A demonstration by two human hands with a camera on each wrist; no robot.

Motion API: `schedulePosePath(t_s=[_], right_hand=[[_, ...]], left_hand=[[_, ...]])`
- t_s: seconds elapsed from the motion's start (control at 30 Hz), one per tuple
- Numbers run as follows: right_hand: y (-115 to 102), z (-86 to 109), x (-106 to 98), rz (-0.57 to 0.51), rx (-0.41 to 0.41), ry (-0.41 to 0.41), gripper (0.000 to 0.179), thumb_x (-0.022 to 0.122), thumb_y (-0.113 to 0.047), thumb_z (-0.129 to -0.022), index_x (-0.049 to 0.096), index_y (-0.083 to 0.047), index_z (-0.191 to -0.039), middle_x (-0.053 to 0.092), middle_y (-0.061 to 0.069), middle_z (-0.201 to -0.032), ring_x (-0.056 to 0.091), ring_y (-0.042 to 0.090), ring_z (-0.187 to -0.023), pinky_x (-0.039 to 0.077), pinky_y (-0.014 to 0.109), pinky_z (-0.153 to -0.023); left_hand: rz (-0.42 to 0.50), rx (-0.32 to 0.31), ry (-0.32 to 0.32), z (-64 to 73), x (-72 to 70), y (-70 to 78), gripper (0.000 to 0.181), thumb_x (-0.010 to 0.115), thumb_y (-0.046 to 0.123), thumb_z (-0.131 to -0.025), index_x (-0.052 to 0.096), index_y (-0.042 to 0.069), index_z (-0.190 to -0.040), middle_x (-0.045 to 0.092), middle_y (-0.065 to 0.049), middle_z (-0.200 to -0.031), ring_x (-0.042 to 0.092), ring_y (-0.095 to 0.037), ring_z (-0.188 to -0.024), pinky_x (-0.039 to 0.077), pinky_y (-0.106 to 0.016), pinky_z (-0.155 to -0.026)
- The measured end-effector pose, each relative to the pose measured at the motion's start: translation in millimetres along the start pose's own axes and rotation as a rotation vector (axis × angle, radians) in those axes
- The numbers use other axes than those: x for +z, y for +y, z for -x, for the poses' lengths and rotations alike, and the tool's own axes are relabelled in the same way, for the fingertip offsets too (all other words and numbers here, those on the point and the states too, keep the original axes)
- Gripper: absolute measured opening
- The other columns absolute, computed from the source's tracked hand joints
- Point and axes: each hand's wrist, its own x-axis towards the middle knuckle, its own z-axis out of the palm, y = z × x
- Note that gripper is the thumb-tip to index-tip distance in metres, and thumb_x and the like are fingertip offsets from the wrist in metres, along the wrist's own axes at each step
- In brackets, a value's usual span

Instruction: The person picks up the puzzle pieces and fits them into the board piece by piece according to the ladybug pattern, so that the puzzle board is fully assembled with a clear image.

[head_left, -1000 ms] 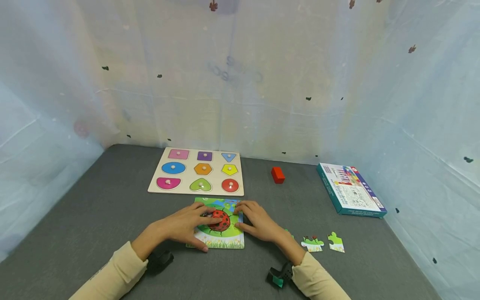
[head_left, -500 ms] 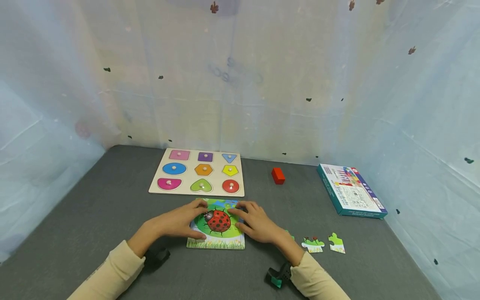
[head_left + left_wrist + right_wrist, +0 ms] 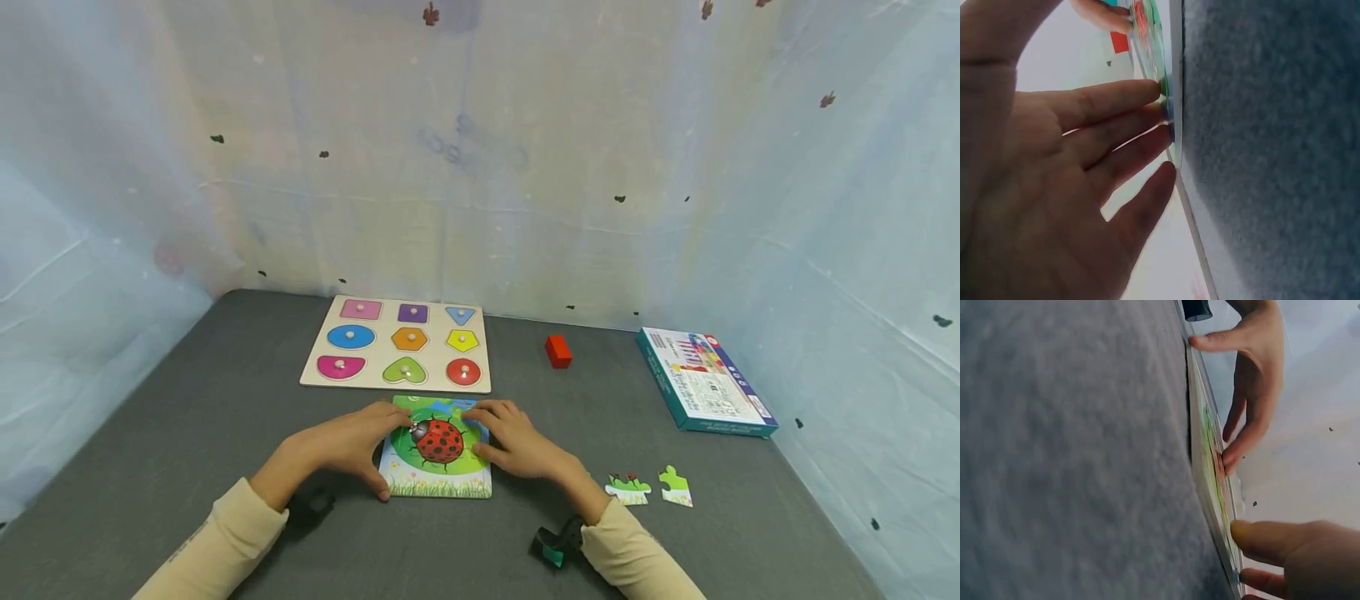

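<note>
A square ladybug jigsaw puzzle (image 3: 438,442) lies flat on the grey table between both hands. My left hand (image 3: 348,442) spans its left side, fingertips over the upper left part and thumb at the lower left corner. In the left wrist view the left fingers (image 3: 1125,150) are mostly straight and touch the board's edge. My right hand (image 3: 517,442) rests on the right side of the puzzle, its fingertips on the picture. The right thumb (image 3: 1260,540) touches the puzzle's surface in the right wrist view. Two loose puzzle pieces, one (image 3: 628,490) nearer and one (image 3: 677,487) farther, lie right of the right wrist.
Behind the puzzle lies a wooden shape board (image 3: 375,386) with several coloured knobbed shapes. A red block (image 3: 558,352) stands to its right. Farther right is a flat teal-edged box (image 3: 705,383). Pale plastic sheeting (image 3: 525,167) encloses the table's back and sides.
My left hand has drawn back leftward off the ladybug, its thumb now at the puzzle's lower left corner. The right fingers have shifted slightly on the right side. The puzzle stays nearly in place.
</note>
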Motion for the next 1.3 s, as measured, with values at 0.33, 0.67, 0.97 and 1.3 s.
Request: schedulePosePath(t_s=[0.33,0.67,0.97,1.3], right_hand=[[13.2,11.1,-8.5,-0.175,-0.001,0.015,0.058,0.063,-0.026,-0.09,0.039,-0.01,-0.141,0.033,0.006,-0.145,0.028,0.022,-0.133,0.031,0.049,-0.102],[30.6,62.3,-38.3,-0.186,0.124,0.062,0.067,0.073,-0.03,-0.081,0.043,-0.015,-0.139,0.039,0.001,-0.14,0.037,0.02,-0.128,0.035,0.051,-0.099],[37.8,107.2,-45.9,-0.106,0.231,-0.013,0.073,0.075,-0.045,-0.074,0.049,-0.013,-0.134,0.046,0.003,-0.129,0.041,0.024,-0.117,0.037,0.051,-0.092],[41.2,121.6,-43.8,-0.051,0.223,0.016,0.058,0.075,-0.047,-0.074,0.059,-0.016,-0.12,0.049,0.0,-0.121,0.04,0.021,-0.113,0.036,0.05,-0.09]], left_hand=[[0.073,-0.015,-0.096,4.2,-7.5,-0.6,0.084,0.087,0.034,-0.061,0.049,0.002,-0.129,0.033,-0.015,-0.146,0.03,-0.032,-0.133,0.029,-0.051,-0.104],[0.081,-0.017,-0.086,5.3,-7.3,-2.3,0.082,0.086,0.032,-0.062,0.05,0.002,-0.129,0.033,-0.014,-0.147,0.03,-0.031,-0.133,0.03,-0.05,-0.104],[0.063,-0.017,-0.082,6.5,-9.3,-1.2,0.082,0.087,0.034,-0.062,0.051,0.003,-0.128,0.035,-0.013,-0.145,0.032,-0.032,-0.132,0.031,-0.05,-0.103],[0.056,-0.023,-0.097,5.9,-9.3,1.2,0.083,0.086,0.035,-0.063,0.049,0.003,-0.13,0.033,-0.013,-0.146,0.03,-0.032,-0.133,0.031,-0.05,-0.103]])
